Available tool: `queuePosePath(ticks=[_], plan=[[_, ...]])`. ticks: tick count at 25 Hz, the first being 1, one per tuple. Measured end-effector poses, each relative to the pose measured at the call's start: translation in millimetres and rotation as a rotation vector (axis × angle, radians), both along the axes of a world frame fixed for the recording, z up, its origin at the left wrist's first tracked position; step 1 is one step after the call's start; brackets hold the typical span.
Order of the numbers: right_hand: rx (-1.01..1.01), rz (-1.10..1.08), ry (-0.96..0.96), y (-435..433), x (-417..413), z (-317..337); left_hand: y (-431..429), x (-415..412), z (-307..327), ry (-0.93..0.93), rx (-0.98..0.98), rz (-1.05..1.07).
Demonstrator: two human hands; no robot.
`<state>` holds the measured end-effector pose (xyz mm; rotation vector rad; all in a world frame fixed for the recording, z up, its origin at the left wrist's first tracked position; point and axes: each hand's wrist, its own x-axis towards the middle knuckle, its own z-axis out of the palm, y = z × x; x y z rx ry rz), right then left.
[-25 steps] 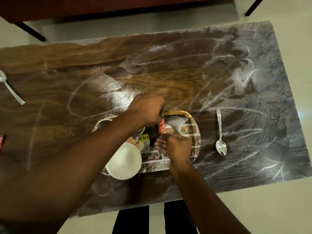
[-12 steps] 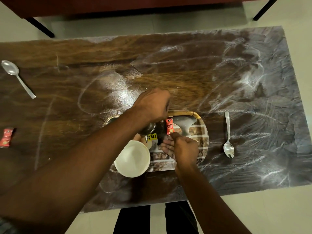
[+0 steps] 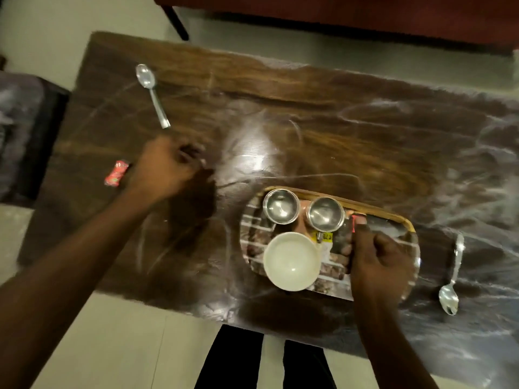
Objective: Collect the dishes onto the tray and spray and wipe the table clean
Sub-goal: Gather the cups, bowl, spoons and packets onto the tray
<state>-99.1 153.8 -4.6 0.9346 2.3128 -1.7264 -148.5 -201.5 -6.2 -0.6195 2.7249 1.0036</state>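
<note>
Head view: tray (image 3: 393,213) on worktop (image 3: 309,130), w/ two steel bowls (image 3: 280,206) and white bowl (image 3: 292,261). Right hand (image 3: 376,259) over tray, pinching red sachet (image 3: 356,221). Left hand (image 3: 165,167) blurred, fingers curled, grip can't tell, btwn far spoon (image 3: 153,94) and red wrapper (image 3: 116,172). Second spoon (image 3: 452,279) right of tray.

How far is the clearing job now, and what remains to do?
Done: two steel cups and the white bowl sit on the tray. In hand: the right hand rests over the tray by a red sachet; the left hand reaches between the left spoon and another sachet. Left: both, the right spoon, then spraying and wiping the smeared table.
</note>
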Motion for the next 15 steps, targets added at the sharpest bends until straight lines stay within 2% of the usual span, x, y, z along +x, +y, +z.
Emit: queuePosePath(ticks=[4,7,11,15], plan=[[0.146,0.371,0.274,-95.0,-31.5,28.0,-111.5,68.1,-15.3,-0.031,-0.096,0.341],[0.158,0.587,0.387,-175.6,-53.6,18.3,-148.3,94.5,-31.0,-0.030,-0.134,0.410],[0.168,0.905,0.328,-274.7,-58.5,-17.1,-166.2,106.0,-55.3,-0.015,-0.045,0.508],[0.123,0.979,0.194,-331.6,-45.7,-47.7,-162.8,97.8,-65.9,-0.021,-0.009,0.543]])
